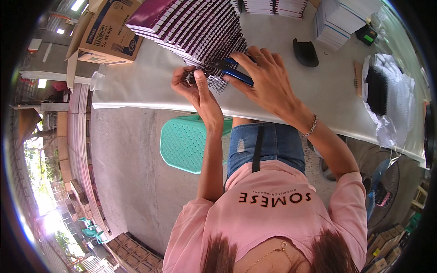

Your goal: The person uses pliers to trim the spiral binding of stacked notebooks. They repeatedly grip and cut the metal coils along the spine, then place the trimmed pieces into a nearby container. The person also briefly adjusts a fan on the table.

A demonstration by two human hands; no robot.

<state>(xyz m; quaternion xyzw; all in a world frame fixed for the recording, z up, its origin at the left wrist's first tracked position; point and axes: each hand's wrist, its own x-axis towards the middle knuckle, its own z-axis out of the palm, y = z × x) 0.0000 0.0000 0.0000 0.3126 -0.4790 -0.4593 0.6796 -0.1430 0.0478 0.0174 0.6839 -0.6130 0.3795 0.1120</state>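
A tall, leaning stack of wire-bound notebooks (184, 27) with purple covers stands at the table's near edge, its dark coil spines toward me. My right hand (268, 79) is closed round a pair of pliers (240, 76) with blue handles. The dark jaws point left, against the coils at the bottom corner of the stack. Beside the jaws, my left hand (200, 91) is closed, thumb up, its fingers curled round a dark clump of wire coil (188, 76). Exactly where the jaws meet the wire is hidden.
A cardboard box (109, 32) stands left of the stack. To the right lie a black curved piece (305, 52), white plastic wrapping (396, 86) with black coils (377, 91), and paper stacks (334, 22). A green stool (184, 143) and a fan (382, 193) are below the table (318, 91).
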